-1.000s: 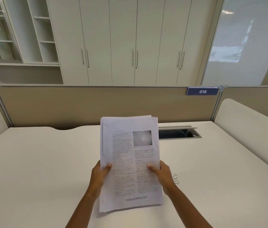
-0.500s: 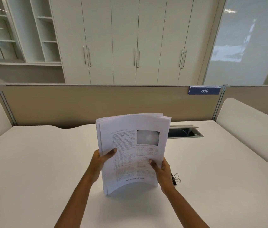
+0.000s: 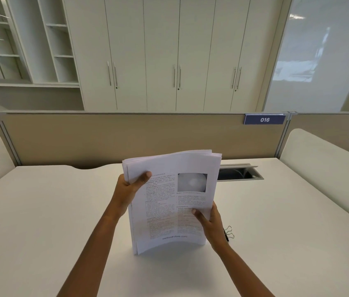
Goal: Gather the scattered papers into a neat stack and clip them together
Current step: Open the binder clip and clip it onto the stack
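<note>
A stack of printed papers [image 3: 169, 202] stands on its bottom edge on the white desk [image 3: 40, 221], bowed slightly, with its top edges a little uneven. My left hand [image 3: 128, 189] grips the stack's upper left edge, thumb across the front page. My right hand [image 3: 211, 224] holds the lower right edge, thumb on the front. A black binder clip [image 3: 228, 232] with wire handles lies on the desk just right of my right wrist, partly hidden by it.
A beige partition [image 3: 105, 138] with a blue "016" label [image 3: 264, 119] closes the desk's far side. An open cable hatch [image 3: 240, 173] sits behind the papers on the right. White rounded side panels [image 3: 319, 159] flank the desk.
The stack went from lying nearly flat in my hands to standing upright on its bottom edge. My left hand slid up to the upper left edge.
</note>
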